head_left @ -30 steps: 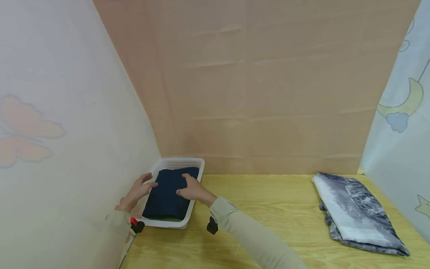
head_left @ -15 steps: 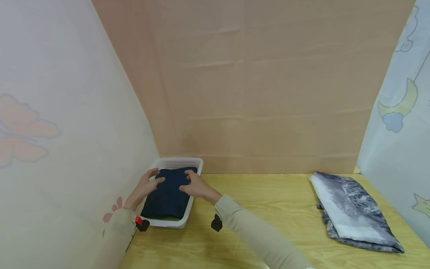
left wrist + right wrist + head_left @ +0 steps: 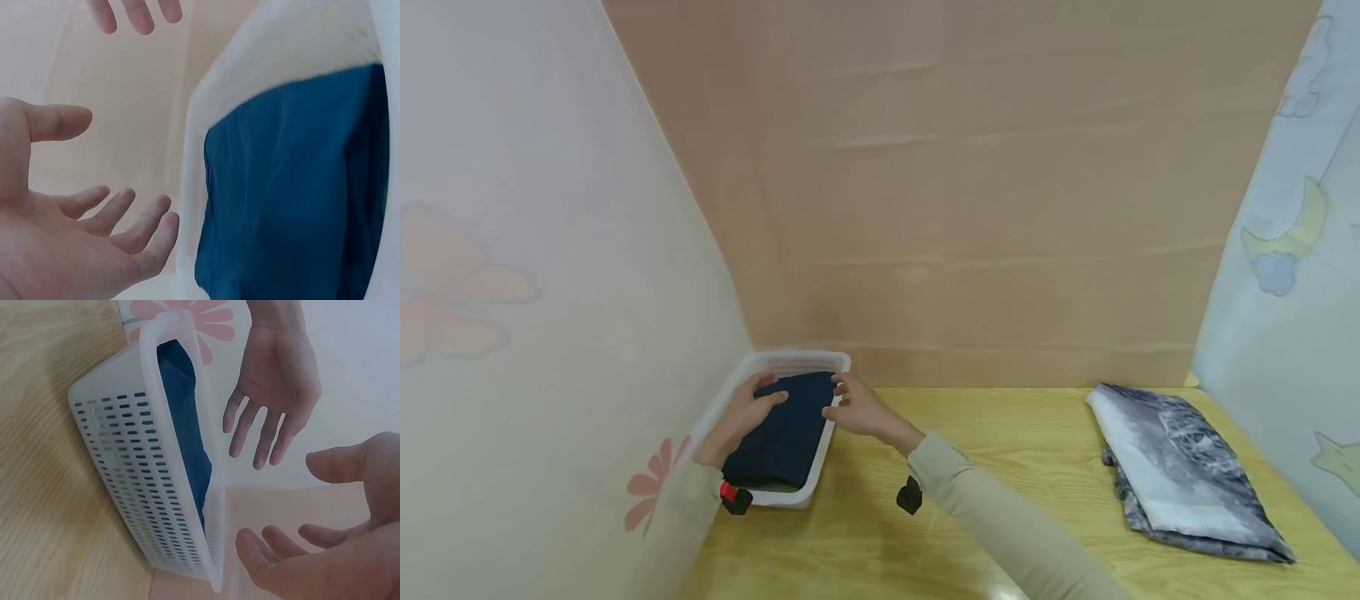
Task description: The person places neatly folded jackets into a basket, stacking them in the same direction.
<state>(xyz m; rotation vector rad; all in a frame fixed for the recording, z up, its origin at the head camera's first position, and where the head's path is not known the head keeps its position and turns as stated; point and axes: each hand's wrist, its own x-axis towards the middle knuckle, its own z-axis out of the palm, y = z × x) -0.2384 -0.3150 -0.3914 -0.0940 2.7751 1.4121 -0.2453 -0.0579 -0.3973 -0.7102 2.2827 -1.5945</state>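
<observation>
A folded dark blue cloth (image 3: 790, 429) lies inside a white perforated plastic basket (image 3: 786, 498) at the table's left end. My left hand (image 3: 747, 414) hovers above the basket's left side, fingers spread and relaxed, holding nothing. Over the basket's right rim is my right hand (image 3: 863, 408), its fingers loosely bent and nothing between them. The right wrist view shows both the left hand (image 3: 275, 381) and the right hand (image 3: 331, 550) apart from the basket (image 3: 137, 444). In the left wrist view the blue cloth (image 3: 281, 187) lies within the rim, untouched.
A folded grey and white patterned cloth (image 3: 1187, 475) rests at the right of the wooden table (image 3: 985, 467). A pale wall (image 3: 587, 250) with printed pictures stands close by the basket's left side. Brown sheeting (image 3: 985, 208) rises behind the table.
Both hands have shifted to the right over the basket, still holding nothing. The blue cloth stays in the basket. The whole head view has drifted slightly.
</observation>
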